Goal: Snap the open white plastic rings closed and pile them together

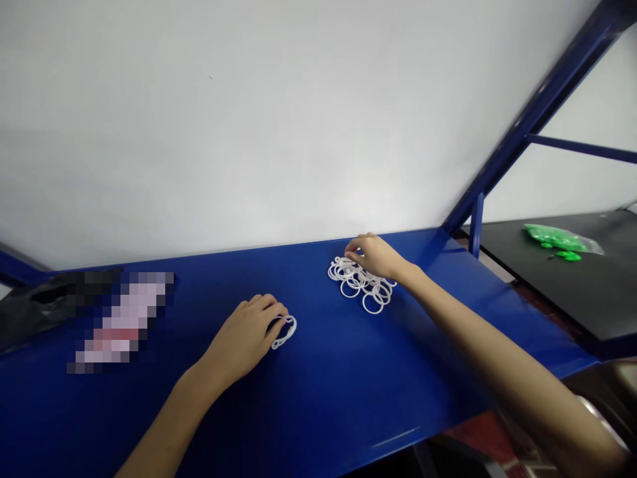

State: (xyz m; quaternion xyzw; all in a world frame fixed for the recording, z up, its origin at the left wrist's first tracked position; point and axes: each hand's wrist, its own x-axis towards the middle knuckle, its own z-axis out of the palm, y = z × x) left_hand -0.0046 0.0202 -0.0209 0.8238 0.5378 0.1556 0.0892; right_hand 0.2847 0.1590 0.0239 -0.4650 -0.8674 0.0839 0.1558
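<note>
A pile of several white plastic rings lies on the blue table near the far edge. My right hand reaches over the pile's far left side, its fingers curled and pinching at a ring there. My left hand rests on the table closer to me, fingers bent around a small bunch of white rings that sticks out past its fingertips.
A white wall rises right behind the table. A blurred-out object and a dark bag lie at the left. A blue slanted frame post stands at the right, beyond it a black table with a bag of green parts.
</note>
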